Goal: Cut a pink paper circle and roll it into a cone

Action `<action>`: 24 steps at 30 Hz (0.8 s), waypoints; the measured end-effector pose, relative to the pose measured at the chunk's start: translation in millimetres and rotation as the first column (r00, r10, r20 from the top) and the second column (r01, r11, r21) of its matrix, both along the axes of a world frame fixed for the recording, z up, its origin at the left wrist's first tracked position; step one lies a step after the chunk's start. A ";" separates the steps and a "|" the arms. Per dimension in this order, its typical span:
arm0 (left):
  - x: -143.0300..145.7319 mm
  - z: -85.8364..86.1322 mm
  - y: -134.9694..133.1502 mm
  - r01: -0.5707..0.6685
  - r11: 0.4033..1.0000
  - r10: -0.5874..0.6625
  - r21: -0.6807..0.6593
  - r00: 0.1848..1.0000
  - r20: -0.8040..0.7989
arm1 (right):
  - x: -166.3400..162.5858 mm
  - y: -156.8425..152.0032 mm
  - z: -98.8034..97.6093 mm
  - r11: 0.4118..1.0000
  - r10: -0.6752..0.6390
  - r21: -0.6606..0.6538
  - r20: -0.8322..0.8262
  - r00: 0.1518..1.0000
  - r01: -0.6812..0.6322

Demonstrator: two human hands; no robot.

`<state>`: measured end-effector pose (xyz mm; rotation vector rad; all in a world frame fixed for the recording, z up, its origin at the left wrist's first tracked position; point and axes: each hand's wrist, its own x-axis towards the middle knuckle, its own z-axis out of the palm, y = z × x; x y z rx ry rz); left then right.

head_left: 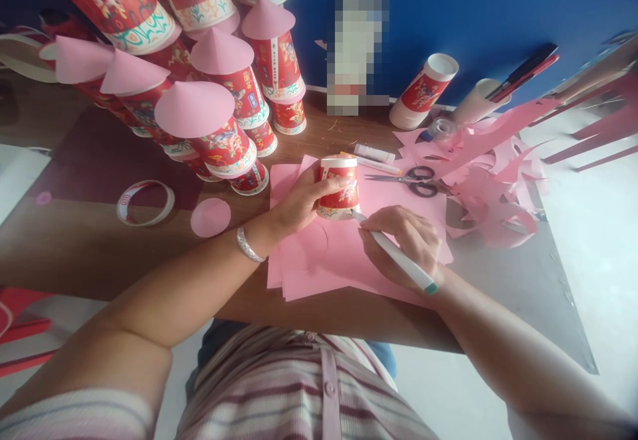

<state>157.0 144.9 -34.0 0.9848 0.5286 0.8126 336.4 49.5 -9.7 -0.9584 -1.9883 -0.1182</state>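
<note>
My left hand (299, 201) is wrapped round a red and white paper cup (339, 186) that stands upside down on a stack of pink paper sheets (329, 254). My right hand (403, 240) grips a white pen (405, 262) with a green end. The pen's tip touches the paper at the cup's rim on its right side. A silver bracelet sits on my left wrist.
Stacked red cups with pink paper cones (194, 109) stand at the back left. Scissors (413, 179), a glue stick (373, 154) and pink paper scraps (493, 181) lie to the right. A cut cup ring (145, 203) and a pink paper disc (211, 217) lie left. More cups (423, 91) stand by the blue wall.
</note>
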 end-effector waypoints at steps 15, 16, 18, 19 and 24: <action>2.0 0.0 -2.2 -0.014 0.999 0.016 0.050 0.999 -0.044 | -0.9 0.9 -6.6 0.999 0.040 -0.032 0.017 0.999 -0.039; 2.0 -0.1 -2.4 -0.016 0.999 0.018 0.045 0.999 -0.045 | -1.1 1.0 -6.8 0.999 0.033 -0.027 0.020 0.999 -0.033; 1.9 -0.7 -2.4 -0.017 0.999 0.020 0.043 0.999 -0.047 | -1.6 1.4 -7.6 1.000 0.021 -0.018 0.022 1.000 -0.021; 1.8 -1.2 -2.2 -0.016 0.999 0.018 0.043 0.999 -0.046 | -1.9 1.5 -8.0 1.000 0.019 -0.015 0.021 1.000 -0.019; 1.4 -2.9 -1.3 -0.012 0.999 0.014 0.049 0.999 -0.035 | -1.9 1.5 -10.4 1.000 0.025 -0.015 0.013 1.000 -0.025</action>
